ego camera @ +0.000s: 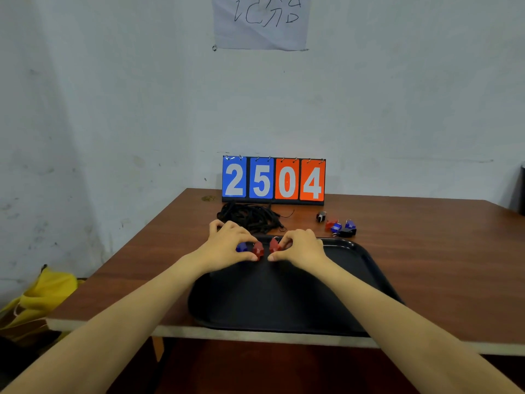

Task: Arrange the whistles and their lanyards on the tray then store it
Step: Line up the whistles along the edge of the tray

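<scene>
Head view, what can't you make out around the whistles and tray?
- Blue whistle: mostly covered by the left hand, head view.
- Red whistles: partly hidden by pinching fingers.
- Loose whistles past the tray: too small, overlapping, uncountable.
- Lanyards: tangled pile, number unclear.
- Wall paper: writing cut off by top edge.

My left hand (227,245) pinches a red whistle (258,249), my right hand (302,247) a second red whistle (274,244), near the far edge of the tray (284,302)
</scene>
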The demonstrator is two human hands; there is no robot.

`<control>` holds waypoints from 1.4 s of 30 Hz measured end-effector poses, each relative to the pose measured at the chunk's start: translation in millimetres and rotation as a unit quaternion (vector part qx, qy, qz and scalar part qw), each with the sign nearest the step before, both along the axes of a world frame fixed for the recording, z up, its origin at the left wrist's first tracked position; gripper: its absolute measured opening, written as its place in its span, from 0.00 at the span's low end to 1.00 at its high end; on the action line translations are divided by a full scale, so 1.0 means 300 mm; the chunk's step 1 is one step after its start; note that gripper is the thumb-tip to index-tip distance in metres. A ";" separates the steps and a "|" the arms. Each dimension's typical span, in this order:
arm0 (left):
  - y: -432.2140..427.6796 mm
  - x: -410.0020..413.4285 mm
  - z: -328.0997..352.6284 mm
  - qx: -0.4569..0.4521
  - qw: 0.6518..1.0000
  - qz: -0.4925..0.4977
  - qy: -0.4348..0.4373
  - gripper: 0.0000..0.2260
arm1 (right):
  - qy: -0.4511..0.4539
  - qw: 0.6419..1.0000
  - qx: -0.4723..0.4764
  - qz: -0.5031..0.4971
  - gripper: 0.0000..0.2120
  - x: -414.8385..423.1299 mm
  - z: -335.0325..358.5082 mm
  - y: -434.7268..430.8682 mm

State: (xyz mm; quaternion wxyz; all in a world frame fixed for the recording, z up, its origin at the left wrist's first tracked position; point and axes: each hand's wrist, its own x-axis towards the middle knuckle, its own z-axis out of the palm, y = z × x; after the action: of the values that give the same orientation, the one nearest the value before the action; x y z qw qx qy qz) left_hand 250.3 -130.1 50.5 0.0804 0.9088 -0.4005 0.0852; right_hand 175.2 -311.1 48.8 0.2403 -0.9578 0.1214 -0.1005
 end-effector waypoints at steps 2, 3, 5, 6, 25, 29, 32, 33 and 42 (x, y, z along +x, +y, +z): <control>-0.002 -0.002 -0.007 0.013 1.000 -0.007 -0.017 0.22 | 0.006 1.000 0.000 -0.006 0.20 0.013 -0.004 -0.001; -0.004 -0.002 -0.009 0.017 1.000 -0.008 -0.021 0.23 | 0.010 1.000 0.000 -0.009 0.20 0.019 -0.005 -0.002; -0.011 0.000 -0.013 0.026 0.999 -0.012 -0.027 0.23 | 0.018 1.000 0.007 -0.014 0.20 0.028 -0.009 -0.006; -0.016 0.001 -0.015 0.031 0.999 -0.016 -0.032 0.22 | 0.022 1.000 0.010 -0.016 0.21 0.032 -0.009 -0.009; -0.004 0.008 -0.014 0.040 0.998 -0.009 -0.039 0.20 | 0.024 0.999 0.024 0.002 0.22 0.023 -0.006 0.017; -0.006 0.001 -0.009 0.041 0.999 -0.003 -0.028 0.20 | 0.027 0.999 0.020 0.004 0.22 0.017 -0.002 0.019; -0.007 -0.001 -0.010 0.042 0.999 0.003 -0.019 0.21 | 0.033 0.999 0.017 0.004 0.22 0.013 -0.002 0.019; -0.006 -0.002 -0.010 0.039 0.999 0.005 -0.014 0.22 | 0.035 0.999 0.016 0.003 0.22 0.011 -0.002 0.018; -0.011 -0.038 0.029 -0.056 0.998 0.015 0.006 0.20 | 0.026 0.999 0.038 0.012 0.19 -0.057 0.043 -0.053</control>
State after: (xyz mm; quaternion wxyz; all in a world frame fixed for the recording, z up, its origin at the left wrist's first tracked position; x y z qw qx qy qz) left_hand 239.0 -133.3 59.2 0.1320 0.9092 -0.3813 0.1030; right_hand 158.2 -326.8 61.8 0.2744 -0.9517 0.1194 -0.0678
